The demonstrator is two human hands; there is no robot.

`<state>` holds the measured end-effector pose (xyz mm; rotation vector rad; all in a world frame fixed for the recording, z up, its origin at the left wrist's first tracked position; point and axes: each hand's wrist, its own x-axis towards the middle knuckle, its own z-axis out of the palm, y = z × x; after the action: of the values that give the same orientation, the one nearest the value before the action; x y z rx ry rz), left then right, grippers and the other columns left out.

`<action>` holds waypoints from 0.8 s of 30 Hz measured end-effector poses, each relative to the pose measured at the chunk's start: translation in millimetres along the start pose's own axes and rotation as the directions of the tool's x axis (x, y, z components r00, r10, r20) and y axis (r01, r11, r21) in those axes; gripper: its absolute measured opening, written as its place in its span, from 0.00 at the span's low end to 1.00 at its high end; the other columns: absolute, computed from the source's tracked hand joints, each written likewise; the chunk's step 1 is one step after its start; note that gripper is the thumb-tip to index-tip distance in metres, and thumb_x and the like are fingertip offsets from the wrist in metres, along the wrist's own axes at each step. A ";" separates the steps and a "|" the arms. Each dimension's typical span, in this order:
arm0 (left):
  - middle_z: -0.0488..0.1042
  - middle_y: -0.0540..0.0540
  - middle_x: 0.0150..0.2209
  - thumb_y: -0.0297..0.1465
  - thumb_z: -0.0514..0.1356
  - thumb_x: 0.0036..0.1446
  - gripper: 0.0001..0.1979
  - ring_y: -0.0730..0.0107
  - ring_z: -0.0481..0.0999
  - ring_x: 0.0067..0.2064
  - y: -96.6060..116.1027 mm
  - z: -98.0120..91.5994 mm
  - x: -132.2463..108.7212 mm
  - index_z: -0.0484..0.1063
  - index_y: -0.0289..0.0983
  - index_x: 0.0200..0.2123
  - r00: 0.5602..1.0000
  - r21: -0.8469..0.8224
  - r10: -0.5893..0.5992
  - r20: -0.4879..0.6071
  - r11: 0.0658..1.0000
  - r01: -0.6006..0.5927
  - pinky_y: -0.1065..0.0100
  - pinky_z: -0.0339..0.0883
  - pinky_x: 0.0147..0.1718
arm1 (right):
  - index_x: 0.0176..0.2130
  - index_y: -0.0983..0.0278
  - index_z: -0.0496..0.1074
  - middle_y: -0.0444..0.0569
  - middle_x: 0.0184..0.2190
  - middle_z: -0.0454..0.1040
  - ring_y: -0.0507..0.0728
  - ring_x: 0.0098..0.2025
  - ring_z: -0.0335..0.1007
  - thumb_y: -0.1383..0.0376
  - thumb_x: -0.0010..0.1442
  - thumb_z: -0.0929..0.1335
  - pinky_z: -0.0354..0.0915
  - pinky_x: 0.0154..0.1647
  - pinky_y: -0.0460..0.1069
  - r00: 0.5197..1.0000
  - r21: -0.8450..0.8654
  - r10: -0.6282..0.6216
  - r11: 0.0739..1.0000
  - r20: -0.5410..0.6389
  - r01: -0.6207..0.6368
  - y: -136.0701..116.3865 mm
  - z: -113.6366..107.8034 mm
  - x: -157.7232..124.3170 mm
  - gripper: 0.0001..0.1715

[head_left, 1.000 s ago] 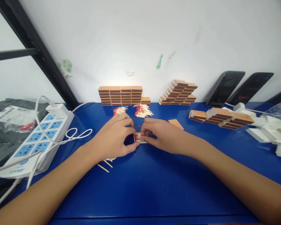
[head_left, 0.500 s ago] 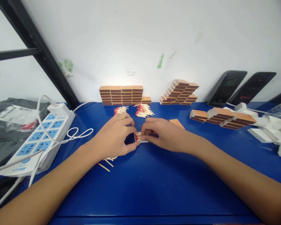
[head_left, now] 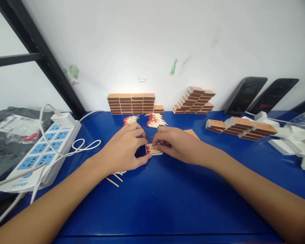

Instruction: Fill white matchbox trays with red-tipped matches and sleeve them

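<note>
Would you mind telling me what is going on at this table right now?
A person's left hand and right hand both pinch a small matchbox tray of red-tipped matches, which rests on the blue table. Two loose match piles lie just behind the hands, and a few matches lie by the left wrist. Stacked matchboxes stand at the back, and a power strip sits to the left.

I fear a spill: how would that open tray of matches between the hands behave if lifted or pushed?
The match tray looks like thin card, so probably light and easily crushed. It is uncovered, so tilting would likely spill matches. Flat on the blue table, it should slide rather than tip.
</note>
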<state>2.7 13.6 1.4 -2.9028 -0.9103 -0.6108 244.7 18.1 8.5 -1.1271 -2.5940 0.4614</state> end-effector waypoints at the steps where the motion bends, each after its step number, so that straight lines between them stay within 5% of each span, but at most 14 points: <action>1: 0.80 0.42 0.42 0.40 0.67 0.65 0.13 0.55 0.75 0.50 0.0 0.1 0.1 0.84 0.35 0.41 1.000 0.001 0.000 0.002 1.000 0.000 0.53 0.72 0.54 | 0.43 0.60 0.81 0.47 0.39 0.76 0.53 0.37 0.71 0.70 0.72 0.67 0.58 0.34 0.47 1.000 -0.001 -0.028 1.000 0.011 0.028 -0.1 -1.2 -0.7 0.12; 13: 0.79 0.42 0.40 0.41 0.67 0.65 0.14 0.55 0.75 0.49 -0.5 -0.3 -0.1 0.84 0.35 0.42 1.000 0.012 -0.013 0.017 1.000 0.013 0.53 0.71 0.53 | 0.40 0.62 0.78 0.47 0.39 0.73 0.53 0.37 0.68 0.69 0.67 0.72 0.59 0.35 0.48 0.999 -0.027 -0.017 1.000 -0.046 0.015 8.1 -1.9 -0.1 0.03; 24: 0.79 0.42 0.41 0.41 0.66 0.66 0.13 0.55 0.75 0.49 0.4 -0.2 0.1 0.82 0.36 0.39 1.000 0.004 -0.013 0.012 1.000 0.012 0.53 0.72 0.53 | 0.36 0.62 0.77 0.47 0.36 0.74 0.54 0.36 0.68 0.67 0.68 0.71 0.56 0.35 0.49 0.999 -0.045 0.030 0.998 -0.032 -0.032 1.4 -2.2 -0.1 0.07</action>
<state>3.0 13.3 1.7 -2.9023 -0.9307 -0.5924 246.4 19.3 10.0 -1.1812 -2.5757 0.3895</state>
